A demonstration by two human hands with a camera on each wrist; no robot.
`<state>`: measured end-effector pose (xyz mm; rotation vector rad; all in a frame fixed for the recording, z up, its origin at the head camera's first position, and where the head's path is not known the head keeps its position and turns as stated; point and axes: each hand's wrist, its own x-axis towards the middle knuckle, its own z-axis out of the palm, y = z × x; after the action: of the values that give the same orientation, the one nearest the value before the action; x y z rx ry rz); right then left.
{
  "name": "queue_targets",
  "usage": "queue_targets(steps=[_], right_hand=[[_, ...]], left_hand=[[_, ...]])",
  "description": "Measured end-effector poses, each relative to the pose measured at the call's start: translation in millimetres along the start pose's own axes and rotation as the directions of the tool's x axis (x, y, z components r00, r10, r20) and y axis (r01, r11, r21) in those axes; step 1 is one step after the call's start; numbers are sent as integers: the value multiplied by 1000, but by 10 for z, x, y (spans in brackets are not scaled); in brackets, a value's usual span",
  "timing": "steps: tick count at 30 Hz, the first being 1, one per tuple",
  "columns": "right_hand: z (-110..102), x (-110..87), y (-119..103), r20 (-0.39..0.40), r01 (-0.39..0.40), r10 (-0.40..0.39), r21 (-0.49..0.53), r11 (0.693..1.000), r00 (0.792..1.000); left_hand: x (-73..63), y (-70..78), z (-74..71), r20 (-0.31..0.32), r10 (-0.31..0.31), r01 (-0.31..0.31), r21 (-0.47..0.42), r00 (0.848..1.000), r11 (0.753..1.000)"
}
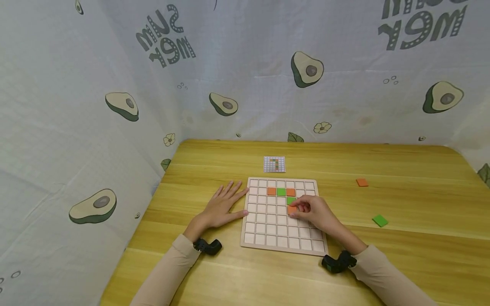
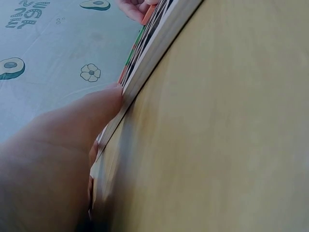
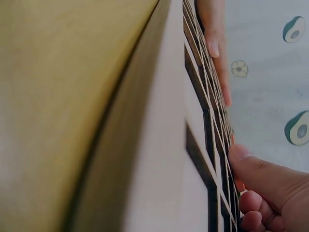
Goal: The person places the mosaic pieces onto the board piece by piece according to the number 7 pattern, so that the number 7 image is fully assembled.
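Note:
A wooden grid board lies on the table, its square cells edged by thin ridges. In one row sit an orange tile, a green tile and a second orange tile; below the last is another green tile. My right hand pinches a further orange tile between thumb and fingers, just under that green one. The left wrist view shows this pinched tile tilted at the board's surface. With fingers spread, my left hand rests beside the board, thumb and fingertips touching its left edge.
Behind the board lies a small card printed with a coloured grid pattern. To the right are a loose orange tile and a loose green tile. A white avocado-print cloth hangs along the table's back and left side.

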<state>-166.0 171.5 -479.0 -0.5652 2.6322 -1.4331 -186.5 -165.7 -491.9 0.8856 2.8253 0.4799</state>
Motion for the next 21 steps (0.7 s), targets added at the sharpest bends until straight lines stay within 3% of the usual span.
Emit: queue_targets(steps=[21], right_hand=[[-2, -8, -11, -9, -11, 11, 11, 1000, 1000]], left_hand=[[3, 5, 7, -1, -2, 2, 3, 1000, 1000]])
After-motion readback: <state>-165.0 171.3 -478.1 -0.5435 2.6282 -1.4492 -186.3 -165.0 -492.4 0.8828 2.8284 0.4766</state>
